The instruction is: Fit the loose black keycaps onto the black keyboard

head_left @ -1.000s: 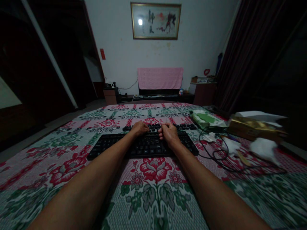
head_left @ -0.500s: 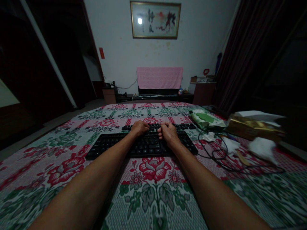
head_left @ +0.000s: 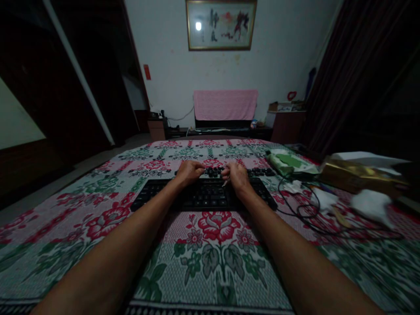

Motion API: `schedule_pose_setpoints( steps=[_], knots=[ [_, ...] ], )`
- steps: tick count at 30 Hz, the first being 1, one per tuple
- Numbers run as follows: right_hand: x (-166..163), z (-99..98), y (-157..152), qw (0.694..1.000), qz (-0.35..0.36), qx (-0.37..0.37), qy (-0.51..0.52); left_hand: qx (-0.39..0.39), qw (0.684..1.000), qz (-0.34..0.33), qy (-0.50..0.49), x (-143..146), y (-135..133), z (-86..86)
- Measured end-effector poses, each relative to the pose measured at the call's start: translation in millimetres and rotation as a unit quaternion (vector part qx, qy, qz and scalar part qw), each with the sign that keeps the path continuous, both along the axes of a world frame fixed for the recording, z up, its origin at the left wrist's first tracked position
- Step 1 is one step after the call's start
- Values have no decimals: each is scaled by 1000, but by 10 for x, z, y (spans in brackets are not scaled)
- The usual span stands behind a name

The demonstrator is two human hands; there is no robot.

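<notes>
A black keyboard point(head_left: 210, 202) lies on the flowered cloth in front of me, partly covered by my forearms. Behind its far edge runs a row of small loose black pieces that look like keycaps point(head_left: 215, 172). My left hand point(head_left: 190, 172) is over the keyboard's far edge, fingers pinched together by that row; whatever they hold is too small to make out. My right hand point(head_left: 236, 176) is closed above the right part of the keyboard. From its fingers a thin, pale-tipped stick-like tool point(head_left: 225, 183) points down toward the keys; its exact kind is unclear.
At the right lie a looped black cable point(head_left: 303, 216), crumpled white tissues point(head_left: 324, 200), a green tissue pack point(head_left: 288, 162) and a gold box point(head_left: 357, 175). The flowered cloth point(head_left: 216, 227) covers the table. Beyond it, a pink cloth point(head_left: 225, 105) hangs against the wall.
My right hand has turned, so the thin tool that pointed up now points down at the keys. The left hand is slightly raised. The whole view has shifted a little.
</notes>
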State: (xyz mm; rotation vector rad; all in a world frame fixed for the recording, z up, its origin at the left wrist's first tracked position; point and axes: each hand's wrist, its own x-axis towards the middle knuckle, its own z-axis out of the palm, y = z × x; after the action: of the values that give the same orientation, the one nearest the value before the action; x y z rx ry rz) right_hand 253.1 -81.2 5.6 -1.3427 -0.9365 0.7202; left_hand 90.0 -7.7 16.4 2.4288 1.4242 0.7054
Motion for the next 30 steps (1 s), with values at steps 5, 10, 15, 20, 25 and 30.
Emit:
schedule_pose_setpoints(
  steps=[5, 10, 15, 20, 25, 30],
  knots=[
    [-69, 45, -34, 974, 4, 0, -227, -2, 999, 13, 38, -424, -224, -29],
    [-151, 97, -106, 947, 21, 36, -320, -15, 999, 11, 33, -597, -275, -117],
    [-184, 86, -111, 949, 31, 54, -309, -2, 999, -1, 47, -594, -266, -134],
    [-238, -1, -47, 978, 112, 32, -172, 30, 997, -21, 75, -603, -249, -158],
    [-238, 38, -82, 967, 216, 17, -131, 33, 996, -18, 79, -609, -220, -179],
    [-239, 160, -162, 962, 225, 13, -156, 29, 996, -10, 86, -597, -221, -172]
  ],
)
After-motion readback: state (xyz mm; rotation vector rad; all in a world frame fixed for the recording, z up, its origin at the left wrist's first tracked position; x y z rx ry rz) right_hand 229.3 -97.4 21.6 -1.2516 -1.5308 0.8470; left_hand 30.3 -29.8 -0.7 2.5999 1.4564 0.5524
